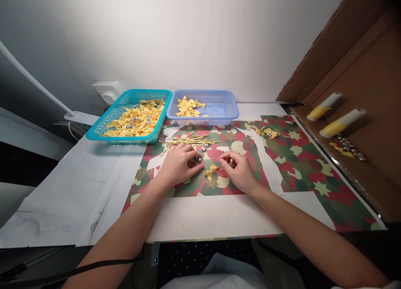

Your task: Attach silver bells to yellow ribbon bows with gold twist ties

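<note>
My left hand [179, 163] rests on the patterned sheet, its thumb and forefinger curled around a small silver bell [199, 159]. More silver bells [205, 147] lie just beyond those fingertips. Between my two hands sits a yellow ribbon bow [211, 171], flat on the sheet. My right hand [238, 171] is closed in a pinch on a thin reddish string, which runs toward the bow. A pile of gold twist ties [191, 140] lies behind my left hand.
A teal basket [159, 132] at the back left holds many yellow bows, bells and gold ties. Beside it, a blue basket [219, 121] has fewer bows. A finished-looking bow with a bell [270, 133] lies back right. Two white-and-yellow tubes [343, 122] stand by the cardboard [354, 63].
</note>
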{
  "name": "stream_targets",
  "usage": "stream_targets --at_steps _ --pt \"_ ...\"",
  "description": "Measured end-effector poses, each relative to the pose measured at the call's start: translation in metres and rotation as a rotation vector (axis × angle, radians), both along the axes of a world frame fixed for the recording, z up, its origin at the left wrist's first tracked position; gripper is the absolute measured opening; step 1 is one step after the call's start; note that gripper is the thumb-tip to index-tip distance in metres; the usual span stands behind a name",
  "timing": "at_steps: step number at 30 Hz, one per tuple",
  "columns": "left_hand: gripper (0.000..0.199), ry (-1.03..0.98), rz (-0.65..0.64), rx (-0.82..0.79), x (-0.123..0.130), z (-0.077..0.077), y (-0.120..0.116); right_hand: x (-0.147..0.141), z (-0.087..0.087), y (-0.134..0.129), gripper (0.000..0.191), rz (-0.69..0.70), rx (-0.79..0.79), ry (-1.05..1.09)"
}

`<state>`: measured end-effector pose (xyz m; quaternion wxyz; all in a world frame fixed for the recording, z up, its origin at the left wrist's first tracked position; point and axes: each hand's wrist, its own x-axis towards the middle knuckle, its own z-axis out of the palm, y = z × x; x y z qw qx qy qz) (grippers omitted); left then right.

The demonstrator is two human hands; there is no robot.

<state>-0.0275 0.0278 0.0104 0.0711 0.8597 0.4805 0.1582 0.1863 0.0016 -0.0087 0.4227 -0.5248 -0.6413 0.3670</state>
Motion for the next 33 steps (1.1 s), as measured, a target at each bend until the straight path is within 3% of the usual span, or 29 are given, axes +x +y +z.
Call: stream_targets --at_steps 4,6,11,16,24,33 --pt "0.017 -0.058 0.022 -0.022 0.002 -0.001 0.001 0.000 -0.001 0.001 0.015 0.007 0.011 -0.003" --pt "0.016 -0.182 0.028 -0.049 0.005 -0.002 -0.002 -0.001 0.000 -0.001 0.014 0.007 0.033 -0.006" --pt "0.025 -0.768 0.052 -0.417 0.020 0.001 -0.015 -0.003 0.008 -0.006 0.012 -0.016 0.203 0.017" --pt "0.023 -1.077 0.098 -0.649 0.031 0.000 -0.020 -0.002 0.016 -0.010 0.013 -0.023 0.433 -0.008" --pt "0.024 -1.156 0.130 -0.726 0.028 -0.003 -0.019 -0.002 0.016 -0.009 0.016 0.010 0.563 -0.089" --pt "0.030 -1.169 0.092 -0.647 0.036 0.000 -0.024 -0.003 0.012 -0.009 0.014 0.037 0.526 -0.110"
